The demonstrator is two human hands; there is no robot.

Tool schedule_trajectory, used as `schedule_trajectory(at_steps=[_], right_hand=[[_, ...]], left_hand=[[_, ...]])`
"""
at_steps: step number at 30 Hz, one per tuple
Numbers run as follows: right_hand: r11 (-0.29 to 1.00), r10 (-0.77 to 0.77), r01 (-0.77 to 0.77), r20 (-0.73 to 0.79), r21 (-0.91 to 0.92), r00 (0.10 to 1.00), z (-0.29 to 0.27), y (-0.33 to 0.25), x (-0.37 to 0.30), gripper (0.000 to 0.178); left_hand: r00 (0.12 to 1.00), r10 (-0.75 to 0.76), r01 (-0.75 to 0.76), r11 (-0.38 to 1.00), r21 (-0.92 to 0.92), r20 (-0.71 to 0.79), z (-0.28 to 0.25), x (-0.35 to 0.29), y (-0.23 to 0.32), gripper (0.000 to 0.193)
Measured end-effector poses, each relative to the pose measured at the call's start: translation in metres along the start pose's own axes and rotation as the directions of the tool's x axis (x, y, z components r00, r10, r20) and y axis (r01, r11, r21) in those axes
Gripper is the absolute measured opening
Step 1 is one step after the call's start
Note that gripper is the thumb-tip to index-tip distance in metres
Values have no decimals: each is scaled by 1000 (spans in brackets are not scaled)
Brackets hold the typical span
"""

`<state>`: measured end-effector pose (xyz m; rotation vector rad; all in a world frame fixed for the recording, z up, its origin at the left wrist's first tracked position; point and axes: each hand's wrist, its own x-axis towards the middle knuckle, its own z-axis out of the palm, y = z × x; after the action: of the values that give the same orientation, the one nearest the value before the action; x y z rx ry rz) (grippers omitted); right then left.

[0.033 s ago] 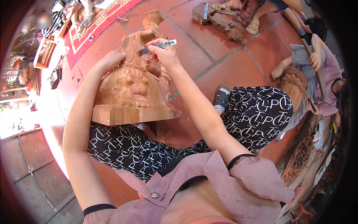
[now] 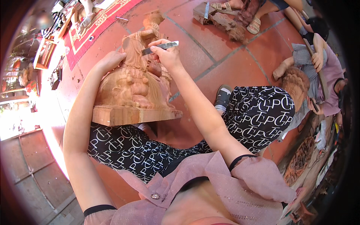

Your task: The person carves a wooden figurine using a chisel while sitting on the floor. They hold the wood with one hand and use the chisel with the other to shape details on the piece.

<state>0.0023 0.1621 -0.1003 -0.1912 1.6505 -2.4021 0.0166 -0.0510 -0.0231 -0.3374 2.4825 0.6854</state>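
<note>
A light-brown wood carving [image 2: 137,88] lies in front of me, its thick square base [image 2: 123,115] over my lap and its narrow top pointing away. My left hand [image 2: 113,60] holds the carving's left side, fingertips partly hidden behind the wood. Between the thumb and fingers of my right hand [image 2: 167,55] is a flat grey metal blade [image 2: 165,46], chisel-like in shape. Its left end meets the carving's upper part, or hovers just over it; which one I cannot tell.
Red floor tiles [image 2: 210,80] surround the carving. A red patterned rug [image 2: 86,35] lies at the far left. Another piece of carved wood [image 2: 225,25] with a metal blade sits near a person's sandalled feet. At right, a person [image 2: 328,71] handles a brown carving [image 2: 296,84].
My right hand has shifted very slightly to the right with the blade. The carving and my left hand stay in place.
</note>
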Motion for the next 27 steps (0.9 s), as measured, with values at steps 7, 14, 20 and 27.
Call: schedule_trajectory(at_steps=[7, 14, 20, 27], right_hand=[[990, -106, 119, -154, 78, 982, -10, 16, 18, 12], [982, -53, 72, -112, 177, 992, -4, 21, 19, 13], [982, -188, 186, -103, -32, 977, -1, 25, 22, 11], [987, -76, 69, 42, 146, 996, -8, -2, 15, 4]], left_hand=[[999, -17, 17, 1000, -12, 34, 0, -1, 5, 40], [996, -61, 52, 991, -121, -68, 4, -9, 5, 38], [995, -98, 93, 987, -133, -32, 2, -8, 6, 40], [995, -86, 79, 990, -119, -53, 4, -8, 1, 42]])
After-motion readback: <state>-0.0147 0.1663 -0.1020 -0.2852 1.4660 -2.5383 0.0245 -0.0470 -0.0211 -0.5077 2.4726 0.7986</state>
